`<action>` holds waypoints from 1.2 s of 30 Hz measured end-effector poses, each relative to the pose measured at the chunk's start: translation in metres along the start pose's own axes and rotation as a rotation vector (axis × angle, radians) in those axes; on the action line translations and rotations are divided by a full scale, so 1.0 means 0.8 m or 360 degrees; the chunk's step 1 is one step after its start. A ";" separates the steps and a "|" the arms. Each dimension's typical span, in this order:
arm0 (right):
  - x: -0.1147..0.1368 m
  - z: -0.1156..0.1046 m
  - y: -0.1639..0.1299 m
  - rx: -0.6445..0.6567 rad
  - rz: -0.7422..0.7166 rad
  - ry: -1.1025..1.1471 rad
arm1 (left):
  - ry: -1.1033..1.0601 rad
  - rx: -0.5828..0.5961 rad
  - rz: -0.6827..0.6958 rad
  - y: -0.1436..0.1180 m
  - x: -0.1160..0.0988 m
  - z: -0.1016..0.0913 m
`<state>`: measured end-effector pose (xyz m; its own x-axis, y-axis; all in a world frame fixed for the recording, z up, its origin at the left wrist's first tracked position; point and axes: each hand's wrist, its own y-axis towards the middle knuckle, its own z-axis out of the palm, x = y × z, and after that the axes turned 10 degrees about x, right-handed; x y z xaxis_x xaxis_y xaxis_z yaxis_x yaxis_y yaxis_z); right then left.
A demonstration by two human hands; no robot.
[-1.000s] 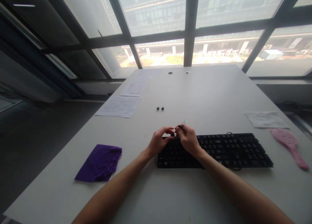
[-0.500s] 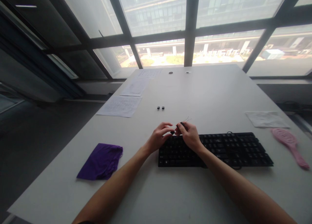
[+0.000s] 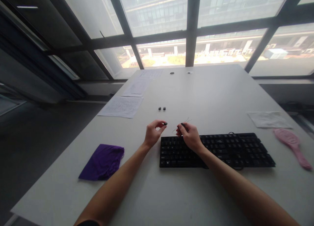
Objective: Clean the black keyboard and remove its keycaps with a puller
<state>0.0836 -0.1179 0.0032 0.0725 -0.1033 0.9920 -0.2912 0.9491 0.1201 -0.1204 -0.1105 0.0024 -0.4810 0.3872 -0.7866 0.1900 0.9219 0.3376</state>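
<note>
Nearest, my right hand (image 3: pixel 190 136) grips a wire puller (image 3: pixel 183 124) over the keyboard (image 3: pixel 220 150); my left hand (image 3: pixel 152 134), just left, pinches a small black keycap (image 3: pixel 165 123). Farther on the table (image 3: pixel 208 95), two keycaps (image 3: pixel 161 108) lie straight ahead.

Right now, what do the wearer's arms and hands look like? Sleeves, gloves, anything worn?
Both forearms are bare: no sleeves or gloves. The left hand and right hand show no rings or watch that I can make out. A dark edge shows at the bottom of the left arm, possibly a sleeve or band.
</note>
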 end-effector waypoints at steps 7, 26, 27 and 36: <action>0.002 0.001 -0.001 0.0007 0.0006 0.0000 | 0.0255 0.0168 -0.0044 0.001 0.027 -0.005; -0.001 0.002 -0.002 0.0022 -0.0001 -0.0044 | 0.0892 0.0071 0.0091 0.114 0.069 0.018; -0.002 0.002 -0.002 0.0023 -0.0001 -0.0052 | 0.0929 0.0041 0.0088 0.121 0.071 0.018; -0.003 0.001 -0.003 0.0054 0.0002 -0.0092 | 0.1023 -0.0111 0.0007 0.144 0.086 0.020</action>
<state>0.0834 -0.1199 0.0004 0.0171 -0.1203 0.9926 -0.3233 0.9387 0.1194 -0.1176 0.0228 -0.0212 -0.9012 0.2861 -0.3257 0.1476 0.9090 0.3899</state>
